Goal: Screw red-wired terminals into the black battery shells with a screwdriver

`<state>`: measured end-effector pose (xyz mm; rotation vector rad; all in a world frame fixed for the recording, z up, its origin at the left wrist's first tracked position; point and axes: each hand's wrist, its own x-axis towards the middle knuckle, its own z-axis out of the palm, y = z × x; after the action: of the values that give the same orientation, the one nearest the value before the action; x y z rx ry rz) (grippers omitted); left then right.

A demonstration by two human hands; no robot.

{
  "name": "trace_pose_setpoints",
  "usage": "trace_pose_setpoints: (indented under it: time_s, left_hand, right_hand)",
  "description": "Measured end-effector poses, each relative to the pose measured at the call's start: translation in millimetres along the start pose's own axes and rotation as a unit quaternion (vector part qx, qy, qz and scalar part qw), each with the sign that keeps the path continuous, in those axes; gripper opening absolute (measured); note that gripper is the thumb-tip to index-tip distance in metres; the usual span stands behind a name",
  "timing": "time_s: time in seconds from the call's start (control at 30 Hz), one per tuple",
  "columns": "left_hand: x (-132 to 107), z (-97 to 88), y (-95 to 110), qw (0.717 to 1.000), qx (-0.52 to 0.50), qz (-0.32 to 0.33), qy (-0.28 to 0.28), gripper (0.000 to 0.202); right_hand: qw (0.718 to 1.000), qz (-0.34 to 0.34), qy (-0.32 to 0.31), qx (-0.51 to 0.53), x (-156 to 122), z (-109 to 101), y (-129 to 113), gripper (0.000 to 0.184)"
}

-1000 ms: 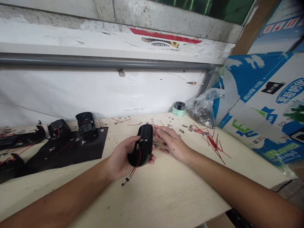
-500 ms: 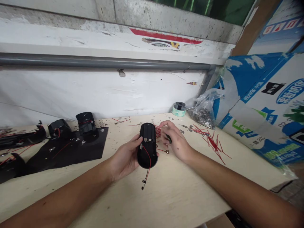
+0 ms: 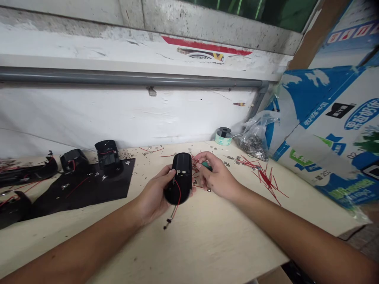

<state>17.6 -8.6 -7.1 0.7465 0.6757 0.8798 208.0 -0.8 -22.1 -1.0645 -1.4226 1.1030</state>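
A black plastic housing (image 3: 184, 185) with rounded ends is gripped in my left hand (image 3: 154, 197), thumb along its left edge. Small metal contacts cross its middle. From it a red wire (image 3: 179, 193) and a darker lead run down to a small dark connector (image 3: 168, 221) that dangles below. Just to the right, my right hand (image 3: 220, 177) is closed around a small tool with a green handle (image 3: 207, 165); the tool's tip is hidden or too small to make out. The right fingertips are close to the housing's right side.
Similar black housings (image 3: 107, 154) stand at the left around a dark mat (image 3: 118, 185). Loose red wires (image 3: 268, 179) and small metal pieces lie behind and right of my hands. A spool (image 3: 223, 136), a plastic bag of metal parts (image 3: 251, 144) and a blue-white carton (image 3: 322, 130) are at the right.
The housing has shifted slightly left and tilted, with its connector swinging left. My right hand has turned, and more of the green handle shows between its fingers.
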Motion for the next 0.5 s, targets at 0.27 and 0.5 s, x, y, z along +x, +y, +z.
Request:
trace_pose_setpoints:
  time_s: [0.27, 0.5]
  left_hand:
    - [18.9, -27.2, 17.1, 0.914, 0.266, 0.251, 0.175, 0.014]
    - [27.9, -46.3, 21.1, 0.918, 0.314, 0.173, 0.169, 0.014]
  right_hand:
    - [0.98, -0.075, 0.039, -0.178, 6.1, -15.3, -9.0, 0.01]
    - [0.959, -0.135, 0.03, -0.249, 6.4, -14.7, -8.6, 0.008]
